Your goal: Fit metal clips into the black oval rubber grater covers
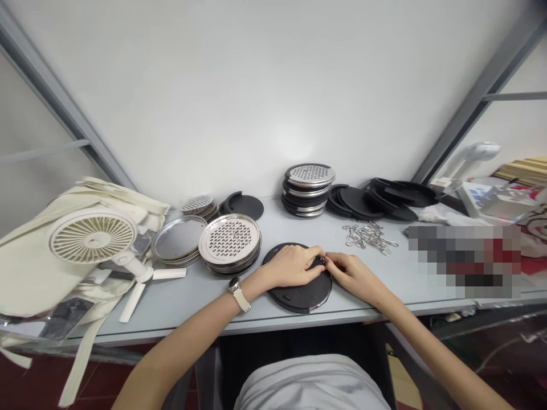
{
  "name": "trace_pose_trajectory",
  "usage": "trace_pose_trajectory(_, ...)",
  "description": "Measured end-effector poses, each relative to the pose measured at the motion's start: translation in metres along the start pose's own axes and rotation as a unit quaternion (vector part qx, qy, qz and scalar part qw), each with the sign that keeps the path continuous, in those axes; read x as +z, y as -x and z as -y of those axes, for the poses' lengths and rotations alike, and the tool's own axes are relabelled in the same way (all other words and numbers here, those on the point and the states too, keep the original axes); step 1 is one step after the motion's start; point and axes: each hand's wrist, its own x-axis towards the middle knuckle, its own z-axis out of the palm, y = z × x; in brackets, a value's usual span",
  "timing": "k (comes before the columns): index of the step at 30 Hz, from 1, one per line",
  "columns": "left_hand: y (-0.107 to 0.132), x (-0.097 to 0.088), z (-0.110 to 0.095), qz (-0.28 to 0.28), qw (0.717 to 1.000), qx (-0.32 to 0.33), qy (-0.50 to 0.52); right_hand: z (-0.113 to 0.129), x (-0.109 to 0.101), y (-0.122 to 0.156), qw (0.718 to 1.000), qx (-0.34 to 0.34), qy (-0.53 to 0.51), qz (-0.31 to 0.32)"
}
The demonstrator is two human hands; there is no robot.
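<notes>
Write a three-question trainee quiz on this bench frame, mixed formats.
1. True or false: both hands rest on the round black plastic disc at the table's front edge.
2. Multiple choice: the loose pile of small silver wire clips lies (A) left of the white desk fan, (B) right of the hands, behind them, (C) on the perforated steel disc stack.
3. Which wrist wears the watch with the pale strap?

Key: 1 true: left hand and right hand meet with fingers at the disc's far rim. 2 B. 3 left.
</notes>
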Motion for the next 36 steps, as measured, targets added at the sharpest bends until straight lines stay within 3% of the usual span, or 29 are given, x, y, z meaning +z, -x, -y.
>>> trace_pose_trajectory(36, -0.0005, 0.0015, 0.0015, 0.001, 1.0, 0.0, 0.025, -0.0025, 0.002, 0.0026, 0.999, 0.022, -0.012, -0.026)
